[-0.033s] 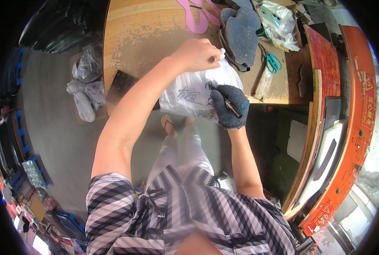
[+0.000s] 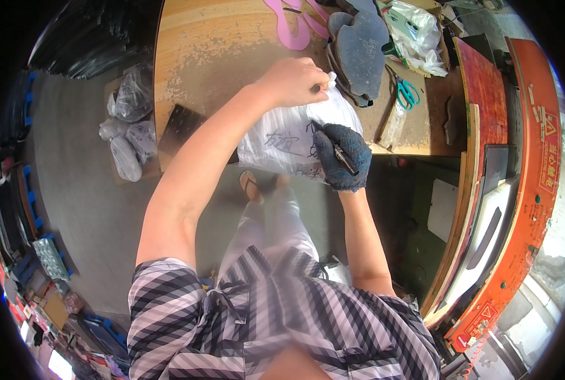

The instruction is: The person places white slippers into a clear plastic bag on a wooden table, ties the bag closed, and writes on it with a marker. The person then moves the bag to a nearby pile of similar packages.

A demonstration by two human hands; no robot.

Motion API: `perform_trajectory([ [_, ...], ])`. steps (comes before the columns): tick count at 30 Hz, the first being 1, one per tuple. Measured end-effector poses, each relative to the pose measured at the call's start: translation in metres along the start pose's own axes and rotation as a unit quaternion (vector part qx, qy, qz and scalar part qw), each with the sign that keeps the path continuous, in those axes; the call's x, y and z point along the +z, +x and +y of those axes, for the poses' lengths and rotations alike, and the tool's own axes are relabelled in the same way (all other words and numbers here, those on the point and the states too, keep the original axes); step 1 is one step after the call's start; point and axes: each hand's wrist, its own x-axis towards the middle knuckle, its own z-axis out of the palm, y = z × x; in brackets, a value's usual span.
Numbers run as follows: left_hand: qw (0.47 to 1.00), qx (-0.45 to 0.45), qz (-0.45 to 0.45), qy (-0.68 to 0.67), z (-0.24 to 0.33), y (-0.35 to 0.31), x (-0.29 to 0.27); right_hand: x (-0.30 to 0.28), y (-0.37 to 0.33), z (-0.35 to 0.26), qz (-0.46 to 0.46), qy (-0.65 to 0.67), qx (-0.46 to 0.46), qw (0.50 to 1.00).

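A white plastic bag (image 2: 282, 155) with dark handwriting on its side lies at the front edge of the wooden table. My bare left hand (image 2: 295, 83) is closed on the bag's gathered top. A small dark round-ended piece also pokes out between its fingers; I cannot make out what it is. My right hand (image 2: 344, 157), in a dark blue-grey knitted glove, grips a black marker (image 2: 344, 159). The marker's tip end is at the written side of the bag, partly hidden by the glove.
Dark sole-shaped pieces (image 2: 359, 54) are stacked just beyond the bag, with pink sole-shaped cutouts (image 2: 292, 31) beside them. Teal-handled scissors (image 2: 408, 95) lie to the right. Behind them is a box of plastic bags (image 2: 415, 35). An orange metal beam (image 2: 536, 190) stands far right. Filled bags (image 2: 130, 139) sit on the left.
My gloved right hand and the marker have shifted very slightly on the bag. My left hand keeps its hold in the same place.
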Motion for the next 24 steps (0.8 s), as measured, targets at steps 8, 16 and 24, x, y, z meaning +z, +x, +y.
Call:
perform_trajectory([
  [8, 0.999, 0.017, 0.049, -0.013, 0.001, -0.001, 0.004, 0.005, -0.008, 0.009, -0.002, -0.049, 0.006, 0.999],
  [16, 1.0, 0.001, 0.025, -0.017, 0.002, -0.002, 0.0, 0.001, -0.02, 0.013, 0.087, 0.085, 0.128, 0.984],
  [24, 0.999, -0.012, -0.05, -0.01, 0.006, -0.001, -0.009, -0.003, -0.011, 0.016, 0.033, 0.01, 0.068, 0.997],
])
